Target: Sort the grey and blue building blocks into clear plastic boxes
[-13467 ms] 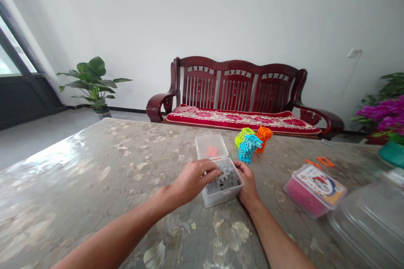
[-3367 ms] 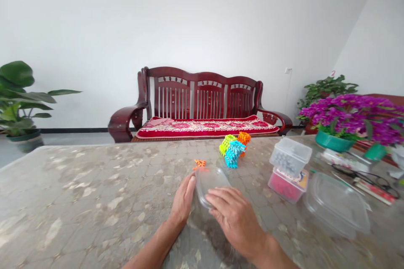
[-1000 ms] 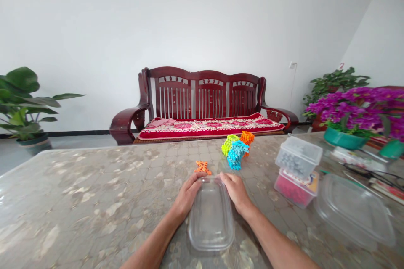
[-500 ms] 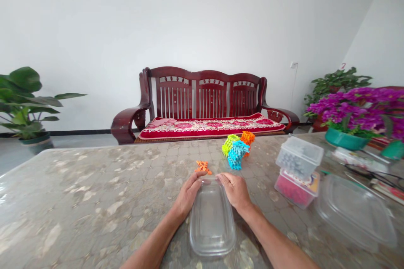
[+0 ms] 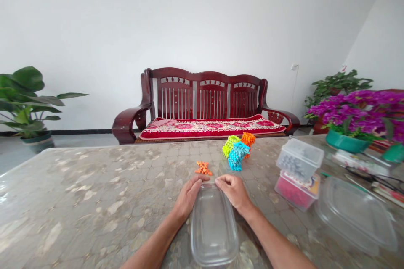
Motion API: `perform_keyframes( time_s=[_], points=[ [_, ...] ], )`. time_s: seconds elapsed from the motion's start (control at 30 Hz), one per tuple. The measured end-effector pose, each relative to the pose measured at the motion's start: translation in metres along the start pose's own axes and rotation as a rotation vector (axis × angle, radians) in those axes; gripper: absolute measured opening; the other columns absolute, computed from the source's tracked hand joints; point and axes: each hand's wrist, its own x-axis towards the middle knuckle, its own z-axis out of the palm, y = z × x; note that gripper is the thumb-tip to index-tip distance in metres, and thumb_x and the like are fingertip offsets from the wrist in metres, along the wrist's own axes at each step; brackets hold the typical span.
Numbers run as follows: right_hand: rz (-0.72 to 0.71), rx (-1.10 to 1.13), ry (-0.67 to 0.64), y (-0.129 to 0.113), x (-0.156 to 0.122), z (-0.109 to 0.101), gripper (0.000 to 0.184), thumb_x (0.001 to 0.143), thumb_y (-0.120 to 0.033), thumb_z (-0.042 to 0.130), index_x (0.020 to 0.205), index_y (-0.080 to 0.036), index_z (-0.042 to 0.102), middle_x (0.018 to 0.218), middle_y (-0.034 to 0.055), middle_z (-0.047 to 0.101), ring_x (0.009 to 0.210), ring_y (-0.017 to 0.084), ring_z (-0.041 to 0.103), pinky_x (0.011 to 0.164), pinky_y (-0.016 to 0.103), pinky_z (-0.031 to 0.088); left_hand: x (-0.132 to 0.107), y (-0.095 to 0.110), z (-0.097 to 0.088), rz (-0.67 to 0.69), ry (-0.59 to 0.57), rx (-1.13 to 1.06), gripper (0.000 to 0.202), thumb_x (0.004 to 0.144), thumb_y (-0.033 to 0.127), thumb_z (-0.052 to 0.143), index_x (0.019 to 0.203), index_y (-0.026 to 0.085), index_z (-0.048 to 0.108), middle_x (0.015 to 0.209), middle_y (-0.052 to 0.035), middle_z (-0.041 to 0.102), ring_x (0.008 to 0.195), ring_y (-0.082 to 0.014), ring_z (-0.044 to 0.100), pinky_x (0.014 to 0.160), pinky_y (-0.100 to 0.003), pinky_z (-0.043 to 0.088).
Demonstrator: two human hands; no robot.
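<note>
In front of me a clear rectangular plastic container (image 5: 214, 227) lies on the table, with nothing visible inside. My left hand (image 5: 189, 195) is closed on its far left corner, fingers over the rim. My right hand (image 5: 235, 193) grips the far right corner, thumb and fingers pinched at the edge. Just beyond the hands lies a small heap of orange plastic pieces (image 5: 203, 168). Farther back to the right stand three clusters of interlocked pieces: a lime green one (image 5: 230, 145), a blue one (image 5: 237, 157) and an orange one (image 5: 248, 139).
Two stacked clear boxes stand at the right: the upper box (image 5: 299, 159) holds grey pieces, the lower box (image 5: 296, 193) pinkish-red ones. Beside them lies a large clear plastic lid or tray (image 5: 356, 214). Glasses (image 5: 375, 176) and a purple flower pot (image 5: 347, 141) are farther right.
The container has slid slightly toward me, with both hands still on its far corners. A small gap now shows between the hands and the orange pieces.
</note>
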Motion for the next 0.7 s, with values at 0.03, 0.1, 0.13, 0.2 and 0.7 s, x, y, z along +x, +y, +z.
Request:
perform_keyframes(
  time_s=[0.03, 0.1, 0.13, 0.2, 0.7],
  points=[
    [-0.002, 0.021, -0.012, -0.001, -0.001, 0.001, 0.032, 0.074, -0.044, 0.061, 0.073, -0.014, 0.071, 0.068, 0.0051, 0.07, 0.065, 0.018, 0.06, 0.06, 0.026, 0.043, -0.001, 0.0, 0.0, 0.016, 0.003, 0.006, 0.038, 0.087, 0.043, 0.041, 0.096, 0.016, 0.067, 0.105, -0.0073, 0.069, 0.103, -0.0246, 0.059, 0.097, -0.037, 0.041],
    [-0.005, 0.047, -0.04, -0.003, -0.002, 0.003, 0.03, 0.074, -0.043, 0.061, 0.072, -0.014, 0.071, 0.068, 0.0048, 0.07, 0.065, 0.018, 0.06, 0.061, 0.026, 0.043, -0.002, 0.002, -0.001, 0.027, 0.006, 0.022, 0.042, 0.089, 0.044, 0.037, 0.094, 0.016, 0.068, 0.103, -0.0074, 0.069, 0.102, -0.0244, 0.06, 0.097, -0.036, 0.041],
    [-0.003, 0.05, -0.051, -0.003, -0.003, 0.003, 0.029, 0.074, -0.042, 0.061, 0.072, -0.014, 0.071, 0.068, 0.0045, 0.07, 0.064, 0.017, 0.06, 0.06, 0.025, 0.043, -0.002, 0.003, -0.002, 0.026, 0.004, 0.029, 0.043, 0.09, 0.044, 0.036, 0.094, 0.016, 0.068, 0.102, -0.0073, 0.07, 0.102, -0.0242, 0.06, 0.097, -0.036, 0.042],
    [-0.002, 0.024, -0.065, -0.004, -0.002, 0.003, 0.026, 0.074, -0.038, 0.061, 0.071, -0.014, 0.07, 0.067, 0.0037, 0.07, 0.064, 0.016, 0.059, 0.059, 0.025, 0.042, -0.003, 0.005, -0.003, 0.033, -0.01, 0.034, 0.042, 0.09, 0.043, 0.037, 0.096, 0.017, 0.069, 0.102, -0.0069, 0.07, 0.102, -0.024, 0.06, 0.097, -0.036, 0.042],
    [-0.185, -0.349, 0.0, -0.019, -0.009, -0.007, 0.006, 0.074, -0.02, 0.068, 0.07, -0.02, 0.072, 0.069, 0.0003, 0.067, 0.067, 0.013, 0.059, 0.063, 0.023, 0.038, -0.011, 0.019, -0.003, 0.035, -0.139, 0.055, 0.044, 0.092, 0.043, 0.034, 0.101, 0.019, 0.07, 0.107, -0.0036, 0.071, 0.109, -0.0232, 0.058, 0.102, -0.034, 0.039]
  ],
)
